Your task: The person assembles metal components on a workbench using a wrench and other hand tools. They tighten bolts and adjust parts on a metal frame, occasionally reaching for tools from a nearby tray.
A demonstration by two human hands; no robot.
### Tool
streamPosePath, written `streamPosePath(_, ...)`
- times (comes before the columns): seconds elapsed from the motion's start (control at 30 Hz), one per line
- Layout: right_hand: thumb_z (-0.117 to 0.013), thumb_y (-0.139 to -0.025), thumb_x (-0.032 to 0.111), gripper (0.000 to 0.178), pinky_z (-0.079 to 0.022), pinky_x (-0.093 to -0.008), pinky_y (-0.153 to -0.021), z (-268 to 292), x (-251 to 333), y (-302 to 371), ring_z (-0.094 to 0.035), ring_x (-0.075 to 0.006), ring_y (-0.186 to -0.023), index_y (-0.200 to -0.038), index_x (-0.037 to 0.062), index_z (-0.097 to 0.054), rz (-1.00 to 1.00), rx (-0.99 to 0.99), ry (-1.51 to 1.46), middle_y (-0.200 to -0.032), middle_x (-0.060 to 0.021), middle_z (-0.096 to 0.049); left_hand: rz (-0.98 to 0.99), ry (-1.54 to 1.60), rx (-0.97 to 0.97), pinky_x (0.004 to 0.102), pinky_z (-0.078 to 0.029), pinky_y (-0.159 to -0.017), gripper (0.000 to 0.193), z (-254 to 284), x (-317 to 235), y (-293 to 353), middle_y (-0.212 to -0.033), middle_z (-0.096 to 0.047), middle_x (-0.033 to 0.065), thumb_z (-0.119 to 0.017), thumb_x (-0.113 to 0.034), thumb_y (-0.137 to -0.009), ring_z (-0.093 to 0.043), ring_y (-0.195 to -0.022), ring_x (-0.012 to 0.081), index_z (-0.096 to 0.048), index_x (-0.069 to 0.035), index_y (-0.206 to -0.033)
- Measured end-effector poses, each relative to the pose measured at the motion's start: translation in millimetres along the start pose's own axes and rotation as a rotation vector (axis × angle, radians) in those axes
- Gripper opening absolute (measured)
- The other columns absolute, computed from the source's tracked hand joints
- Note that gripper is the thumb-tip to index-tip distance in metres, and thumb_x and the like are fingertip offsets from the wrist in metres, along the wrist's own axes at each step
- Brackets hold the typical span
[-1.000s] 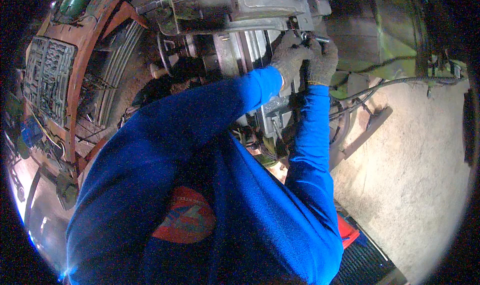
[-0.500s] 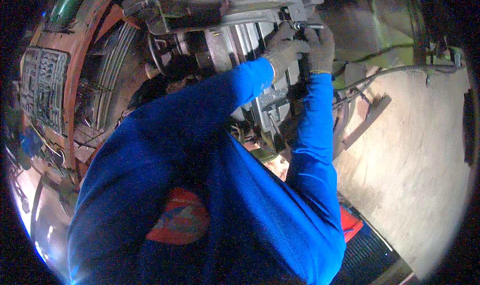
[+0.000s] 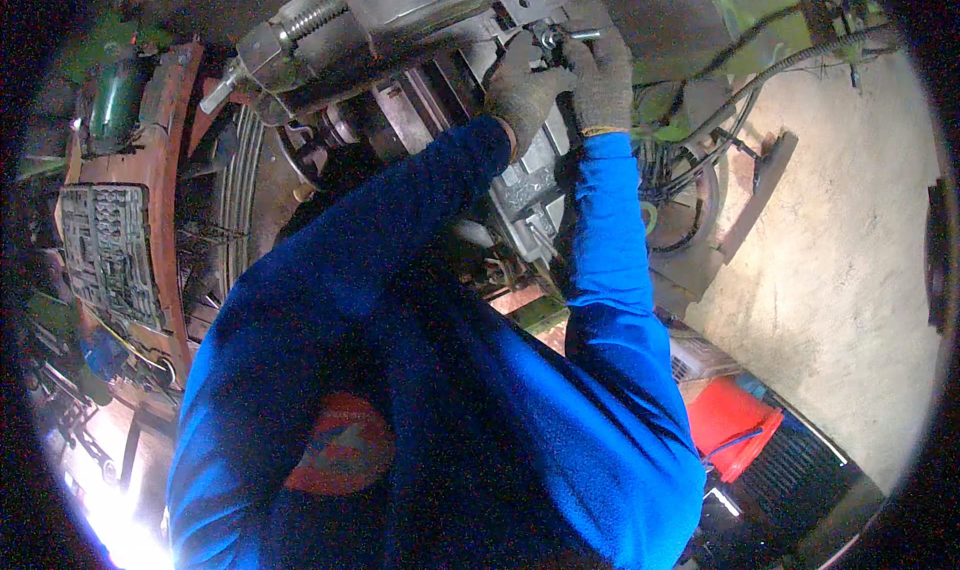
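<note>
Both my hands wear grey knitted gloves and work close together at the top, against the corner of a grey metal machine (image 3: 420, 10). Between the fingers lies a small shiny wrench with a round head (image 3: 548, 40), its bright shank sticking out to the right. My right hand (image 3: 602, 75) is closed around the wrench from the right. My left hand (image 3: 528, 88) is closed just left of the round head, with its fingertips curled; what they grip is partly hidden. Below the hands runs the machine's ribbed metal bed (image 3: 535, 160).
A socket set case (image 3: 108, 250) lies on a brown bench (image 3: 165, 185) at left, near a green cylinder (image 3: 115, 105). A threaded screw (image 3: 315, 18) shows on the machine. Cables and a flexible conduit (image 3: 800, 70) hang at right. A red bucket (image 3: 735, 425) stands low right.
The view has shifted and tilted, so more of the machine's left end, the bench and the red bucket show. Both hands stay at the same corner, still around the wrench.
</note>
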State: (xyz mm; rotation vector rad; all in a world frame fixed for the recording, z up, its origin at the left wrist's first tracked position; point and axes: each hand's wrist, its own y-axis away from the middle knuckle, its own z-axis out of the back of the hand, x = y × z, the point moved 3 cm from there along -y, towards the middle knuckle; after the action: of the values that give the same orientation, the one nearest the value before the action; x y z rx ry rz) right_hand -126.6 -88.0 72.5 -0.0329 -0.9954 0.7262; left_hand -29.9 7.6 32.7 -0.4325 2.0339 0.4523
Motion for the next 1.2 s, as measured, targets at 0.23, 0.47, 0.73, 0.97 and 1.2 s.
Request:
streamPosePath(0.23, -0.073, -0.101, 0.016, 0.029, -0.056, -0.042, -0.096, 2, 6, -1, -0.073, -0.0288, -0.107, -0.125, 0.0, -0.075, -0.102, -0.063, 0.168, -0.118, -0.0157, -0.079, -0.22, -0.358, 0.074, 0.0444, -0.058, -0.091, 0.04, 8, 22, -25, -0.117, -0.074, 0.0164, -0.075, -0.024, -0.091, -0.071, -0.107, 0.0278, -0.067, -0.007, -0.127)
streamPosePath(0.47, -0.071, -0.101, 0.027, 0.034, -0.055, -0.0478, -0.095, 1, 14, -8, -0.073, -0.0404, -0.107, -0.122, 0.0016, -0.076, -0.096, -0.087, 0.267, -0.117, -0.0232, -0.078, -0.18, -0.34, 0.089, 0.0503, -0.06, -0.086, 0.024, 34, 62, -62, -0.107, -0.076, 0.0159, -0.068, -0.034, -0.099, -0.075, -0.101, 0.0337, -0.071, -0.013, -0.112)
streamPosePath(0.73, -0.073, -0.098, 0.029, 0.035, -0.055, -0.0526, -0.093, 1, 20, -16, -0.072, -0.0459, -0.105, -0.118, 0.0014, -0.076, -0.11, -0.118, 0.327, -0.113, -0.0257, -0.077, -0.595, -0.998, -0.008, 0.0503, -0.06, -0.085, 0.023, 42, 15, -40, -0.104, -0.076, 0.016, -0.068, -0.03, -0.099, -0.076, -0.101, 0.0348, -0.073, -0.008, -0.104)
streamPosePath(0.97, -0.074, -0.098, 0.024, 0.038, -0.054, -0.0483, -0.102, 1, 43, -20, -0.069, -0.0455, -0.119, -0.13, 0.0031, -0.072, -0.08, -0.05, 0.249, -0.13, -0.0253, -0.072, -0.589, -0.997, -0.027, 0.051, -0.06, -0.085, 0.022, 44, 10, -36, -0.103, -0.076, 0.0163, -0.068, -0.028, -0.099, -0.075, -0.1, 0.0356, -0.073, -0.008, -0.104)
streamPosePath(1.2, -0.076, -0.097, 0.028, 0.035, -0.057, -0.0492, -0.094, -2, 32, -11, -0.075, -0.0432, -0.108, -0.122, 0.0036, -0.077, -0.093, -0.202, 0.223, -0.117, -0.0242, -0.078, -0.581, -0.993, -0.017, 0.0518, -0.06, -0.084, 0.021, 45, 6, -31, -0.103, -0.076, 0.0167, -0.068, -0.027, -0.098, -0.075, -0.099, 0.0364, -0.074, -0.007, -0.103)
